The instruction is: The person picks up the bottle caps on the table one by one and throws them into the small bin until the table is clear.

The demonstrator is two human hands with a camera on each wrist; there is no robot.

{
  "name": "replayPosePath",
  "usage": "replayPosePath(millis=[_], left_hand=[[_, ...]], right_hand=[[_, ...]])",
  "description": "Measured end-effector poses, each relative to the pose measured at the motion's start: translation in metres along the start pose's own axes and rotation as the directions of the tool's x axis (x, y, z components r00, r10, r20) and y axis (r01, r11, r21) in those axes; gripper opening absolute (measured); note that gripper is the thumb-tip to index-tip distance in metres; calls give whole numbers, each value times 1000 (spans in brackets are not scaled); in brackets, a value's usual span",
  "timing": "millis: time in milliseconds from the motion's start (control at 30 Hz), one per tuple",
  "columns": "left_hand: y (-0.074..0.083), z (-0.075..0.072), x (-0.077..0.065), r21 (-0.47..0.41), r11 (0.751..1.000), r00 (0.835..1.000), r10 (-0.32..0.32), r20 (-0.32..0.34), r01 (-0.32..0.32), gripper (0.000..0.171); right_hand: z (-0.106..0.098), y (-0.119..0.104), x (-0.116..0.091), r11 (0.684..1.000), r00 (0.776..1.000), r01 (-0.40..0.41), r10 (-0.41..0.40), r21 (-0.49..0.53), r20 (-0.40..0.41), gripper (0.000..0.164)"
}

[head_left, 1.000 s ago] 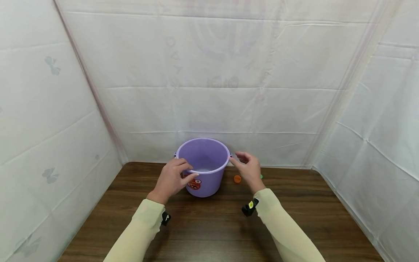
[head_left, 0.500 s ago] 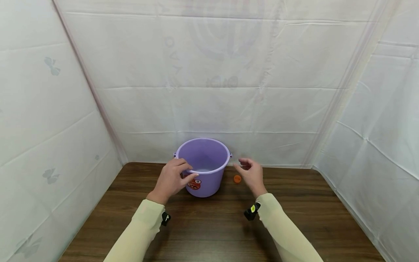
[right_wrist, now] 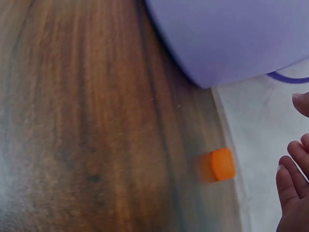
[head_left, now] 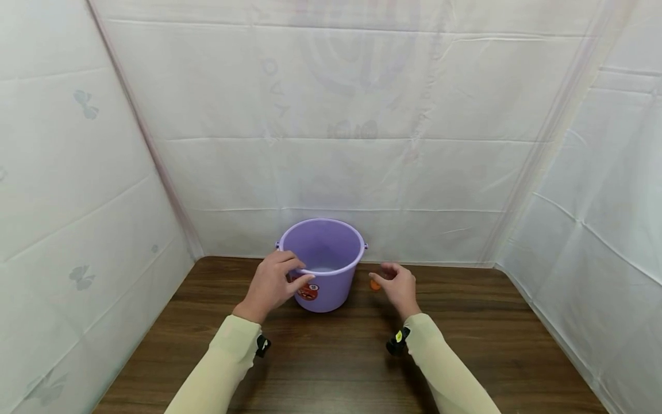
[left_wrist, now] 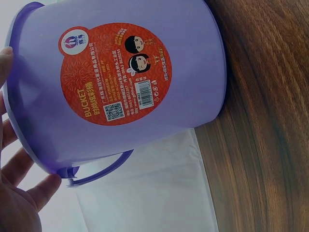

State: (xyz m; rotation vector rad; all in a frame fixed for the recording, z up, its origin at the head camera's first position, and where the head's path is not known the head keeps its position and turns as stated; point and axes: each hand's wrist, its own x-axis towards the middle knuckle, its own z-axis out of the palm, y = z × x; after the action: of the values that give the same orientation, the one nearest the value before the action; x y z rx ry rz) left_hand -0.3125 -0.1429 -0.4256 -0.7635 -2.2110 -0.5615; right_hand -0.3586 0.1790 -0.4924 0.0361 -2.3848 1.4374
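A purple plastic bucket (head_left: pixel 331 293) stands upright at the back of the table, a round red label (left_wrist: pixel 116 72) on its side. My left hand (head_left: pixel 268 284) grips the bucket's near-left rim between thumb and fingers. The left wrist view shows those fingers along the rim beside the handle joint. To the right of the bucket, a small round orange cap (right_wrist: pixel 223 164) rests on the table. Above the cap hovers my right hand (head_left: pixel 399 288), its thumb and fingers parted with nothing between them. From the head view, the thumb and fingers partly cover the cap.
Wood-grain table (head_left: pixel 310 368) fills the foreground. White fabric walls (head_left: pixel 331 172) enclose it at the back and both sides, the back one close behind the bucket. The bucket's purple handle (left_wrist: pixel 104 171) hangs down its far side.
My right hand has left the bucket's right rim and lowered toward the orange cap. A small green thing beside that hand has gone out of sight. Left hand and bucket have stayed put.
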Motion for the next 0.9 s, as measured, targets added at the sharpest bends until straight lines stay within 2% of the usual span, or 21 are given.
replayPosePath(millis=[300, 767, 900], left_hand=[[1, 0, 0, 7, 1000, 1000, -12, 9, 12, 25], [0, 0, 0, 5, 1000, 1000, -8, 1, 8, 24], [1, 0, 0, 4, 1000, 1000, -13, 6, 13, 24]], right_hand=[[5, 21, -1, 999, 1000, -24, 24, -39, 7, 45], [15, 31, 0, 997, 998, -55, 55, -45, 19, 42], [19, 35, 1, 997, 999, -42, 43, -66, 22, 41]])
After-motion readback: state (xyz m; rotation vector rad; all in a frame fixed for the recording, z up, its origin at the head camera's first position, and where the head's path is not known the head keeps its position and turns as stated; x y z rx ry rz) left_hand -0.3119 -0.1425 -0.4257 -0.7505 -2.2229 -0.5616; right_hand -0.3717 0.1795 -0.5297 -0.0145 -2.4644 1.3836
